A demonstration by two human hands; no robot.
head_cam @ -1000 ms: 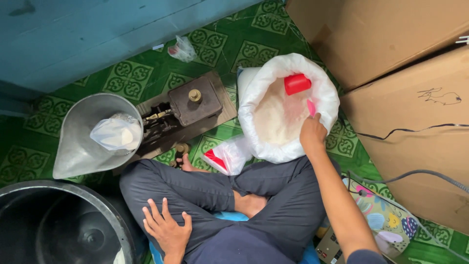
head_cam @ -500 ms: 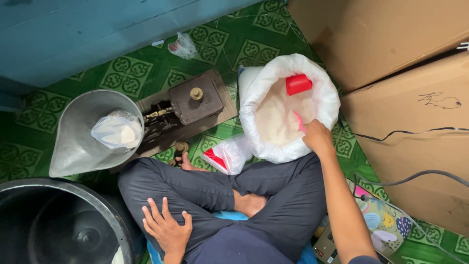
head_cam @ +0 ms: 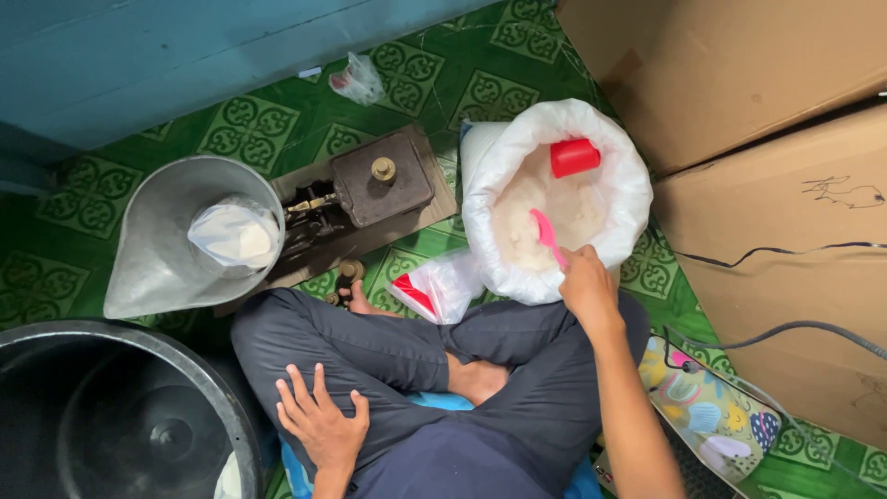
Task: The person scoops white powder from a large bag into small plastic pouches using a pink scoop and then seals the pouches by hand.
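On the green patterned floor (head_cam: 231, 129), a person is sitting cross-legged, with large cardboard boxes (head_cam: 739, 83) standing at their right and a big black tub (head_cam: 120, 416) lying at the lower left. Ahead of the knees, a white woven sack (head_cam: 619, 199) is standing open, holding white grain, and a red cup (head_cam: 575, 157) is lying on that grain near the far rim. Left of the sack, a brown balance scale (head_cam: 379, 180) is carrying a metal scoop pan (head_cam: 162, 259), in which a filled clear bag (head_cam: 236, 233) is resting. A small plastic bag with a red strip (head_cam: 434, 288) is lying between the sack and the near knee.

The right hand (head_cam: 584, 286) is reaching over the sack's near rim, fingers curled tightly around a pink scoop handle (head_cam: 545, 236). That handle is running slantwise, its free end pointing up and to the left into the grain. The left hand (head_cam: 319, 420) is resting open, fingers spread, flat on the left thigh, holding nothing.
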